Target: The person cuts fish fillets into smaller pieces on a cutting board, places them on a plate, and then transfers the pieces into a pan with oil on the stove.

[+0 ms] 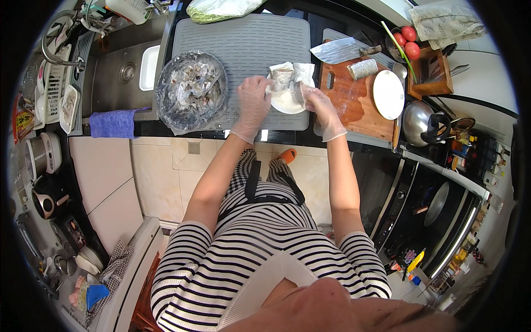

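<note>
I'm wary of the white plate: near the front edge of the bench, a wrist knock could spill its powder. Slick gloves could drop the silvery piece. Both forearms reach forward; the right hand pinches that piece over the plate's right side; the left hand curls palm-down opposite, though I can't tell whether it grips anything.

The left forearm and right forearm reach forward, bare, slanting inward. The left hand, in clear plastic, bends its fingers, back upward; the similarly gloved right hand tilts leftward, fingers gripping.
</note>
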Tool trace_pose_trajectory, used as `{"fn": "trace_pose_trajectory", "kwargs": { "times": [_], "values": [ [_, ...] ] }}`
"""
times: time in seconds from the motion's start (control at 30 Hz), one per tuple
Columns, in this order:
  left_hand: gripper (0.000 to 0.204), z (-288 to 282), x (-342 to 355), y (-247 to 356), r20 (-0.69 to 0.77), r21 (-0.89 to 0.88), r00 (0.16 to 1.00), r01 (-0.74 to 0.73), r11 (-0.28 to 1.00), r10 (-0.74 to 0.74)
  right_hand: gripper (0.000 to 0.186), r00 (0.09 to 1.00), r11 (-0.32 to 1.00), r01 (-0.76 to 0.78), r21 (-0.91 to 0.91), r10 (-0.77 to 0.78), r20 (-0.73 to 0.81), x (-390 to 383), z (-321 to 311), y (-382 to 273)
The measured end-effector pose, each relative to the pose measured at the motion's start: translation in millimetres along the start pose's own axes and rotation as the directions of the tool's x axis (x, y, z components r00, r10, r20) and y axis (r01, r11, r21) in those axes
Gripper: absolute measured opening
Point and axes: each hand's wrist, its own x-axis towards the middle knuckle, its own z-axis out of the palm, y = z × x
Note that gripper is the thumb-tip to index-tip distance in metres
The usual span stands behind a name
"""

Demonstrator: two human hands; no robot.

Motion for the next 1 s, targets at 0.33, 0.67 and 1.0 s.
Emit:
{"fn": "trace_pose_trajectory", "kwargs": {
  "times": [0.33,0.67,1.0],
  "values": [
    [0.042,15,5,18,0.153,0.010,0.985,-0.075,0.997,0.073,0.040,0.938,0.940,-0.260,0.222,0.191,0.289,18,-10,9],
    [0.029,19,2,17,0.181,0.028,0.982,-0.067,0.997,0.061,0.041,0.934,0.588,-0.087,-0.804,-0.233,-0.272,-3,21,-7],
    [0.028,9,-6,9,0.046,-0.008,0.998,-0.039,0.999,0.040,0.037,0.833,0.401,0.208,-0.892,-0.551,-0.054,-1,37,12]
  ]
}}
